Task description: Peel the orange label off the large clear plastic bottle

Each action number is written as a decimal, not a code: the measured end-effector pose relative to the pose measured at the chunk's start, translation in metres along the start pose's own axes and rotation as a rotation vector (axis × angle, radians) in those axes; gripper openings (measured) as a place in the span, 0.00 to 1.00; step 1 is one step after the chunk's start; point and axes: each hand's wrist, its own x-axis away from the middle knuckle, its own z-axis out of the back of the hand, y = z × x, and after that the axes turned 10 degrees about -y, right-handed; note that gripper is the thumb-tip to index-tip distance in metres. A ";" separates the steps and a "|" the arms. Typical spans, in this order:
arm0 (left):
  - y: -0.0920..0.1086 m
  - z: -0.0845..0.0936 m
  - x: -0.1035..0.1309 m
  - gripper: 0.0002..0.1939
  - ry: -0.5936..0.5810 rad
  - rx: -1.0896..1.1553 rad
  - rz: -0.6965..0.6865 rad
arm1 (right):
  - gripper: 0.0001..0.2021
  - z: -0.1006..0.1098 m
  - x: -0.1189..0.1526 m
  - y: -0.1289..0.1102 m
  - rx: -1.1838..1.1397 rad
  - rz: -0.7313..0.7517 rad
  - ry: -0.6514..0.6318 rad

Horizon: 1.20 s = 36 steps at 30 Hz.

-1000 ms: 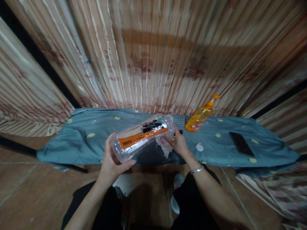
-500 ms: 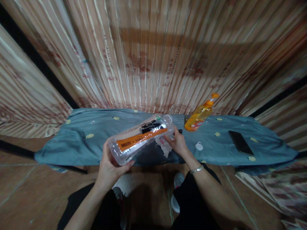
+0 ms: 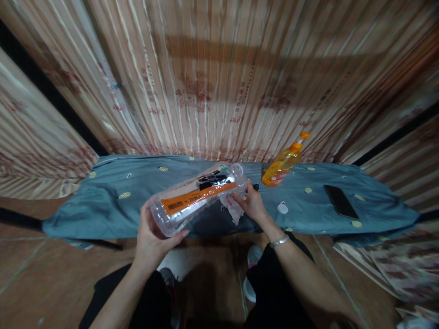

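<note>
A large clear plastic bottle [image 3: 199,196] with an orange and black label lies tilted in the air over the cloth-covered table. Its base is gripped by my left hand [image 3: 154,235], thumb below and fingers behind. Near the bottle's neck, my right hand [image 3: 252,201] is closed round the right end, and a crumpled whitish cloth or tissue [image 3: 233,210] hangs below those fingers. A small dark object [image 3: 255,187] shows just behind my right hand; what it is I cannot make out.
On the blue-grey tablecloth [image 3: 113,210], an orange pump bottle [image 3: 283,167] stands behind and right of my right hand. A white cap [image 3: 282,208] and a black phone [image 3: 340,201] lie farther right. Striped curtains [image 3: 212,82] hang behind; dark poles flank the table.
The clear bottle and both hands have shifted slightly left in view, as has the whole scene. Both grips look the same.
</note>
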 end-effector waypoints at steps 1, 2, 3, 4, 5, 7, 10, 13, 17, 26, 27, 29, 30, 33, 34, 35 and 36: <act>0.000 0.000 0.000 0.45 -0.001 0.004 0.005 | 0.27 0.000 0.000 0.000 0.002 -0.004 0.003; 0.001 -0.001 0.000 0.45 -0.001 0.008 0.012 | 0.27 -0.001 0.000 0.000 0.002 -0.006 0.004; 0.001 -0.001 0.000 0.45 -0.001 0.012 0.018 | 0.27 -0.001 0.000 0.001 -0.001 -0.004 0.002; 0.002 -0.001 0.000 0.45 -0.001 0.014 0.022 | 0.28 -0.001 0.000 0.000 -0.004 -0.001 0.001; 0.002 -0.001 0.000 0.45 0.000 0.012 0.024 | 0.28 -0.001 0.000 0.000 -0.009 0.002 0.001; 0.003 -0.001 -0.001 0.45 0.002 -0.001 0.012 | 0.27 -0.001 0.000 0.000 -0.013 0.004 0.003; 0.002 -0.001 -0.002 0.45 0.000 -0.014 -0.010 | 0.28 0.000 0.000 -0.002 -0.010 -0.008 -0.002; 0.001 0.000 -0.003 0.46 -0.004 -0.002 -0.009 | 0.28 0.001 0.000 -0.002 -0.009 -0.014 -0.008; -0.001 0.000 -0.003 0.46 -0.017 0.007 -0.016 | 0.27 0.001 -0.001 -0.001 -0.013 -0.005 -0.003; 0.000 0.000 -0.004 0.46 -0.016 -0.006 -0.030 | 0.26 -0.002 0.000 0.002 -0.009 0.028 0.012; 0.000 0.000 -0.004 0.46 -0.018 -0.003 -0.030 | 0.26 -0.002 0.000 0.002 -0.011 0.032 0.011; 0.001 0.000 -0.004 0.46 -0.020 0.000 -0.031 | 0.26 -0.002 0.000 0.002 -0.011 0.032 0.006; 0.001 -0.001 -0.004 0.45 -0.020 0.001 -0.032 | 0.26 -0.002 0.000 0.002 -0.009 0.029 0.003; 0.002 -0.001 -0.004 0.45 -0.016 0.004 -0.038 | 0.26 -0.002 0.000 0.003 0.005 0.017 0.004; 0.003 -0.001 -0.004 0.45 -0.014 0.003 -0.041 | 0.26 -0.003 0.000 0.003 0.011 0.014 0.006; 0.003 -0.002 -0.004 0.44 -0.013 0.002 -0.043 | 0.26 -0.003 -0.001 0.004 0.014 0.016 0.009; 0.003 -0.002 -0.004 0.44 -0.012 -0.001 -0.043 | 0.26 -0.003 -0.001 0.004 0.015 0.020 0.011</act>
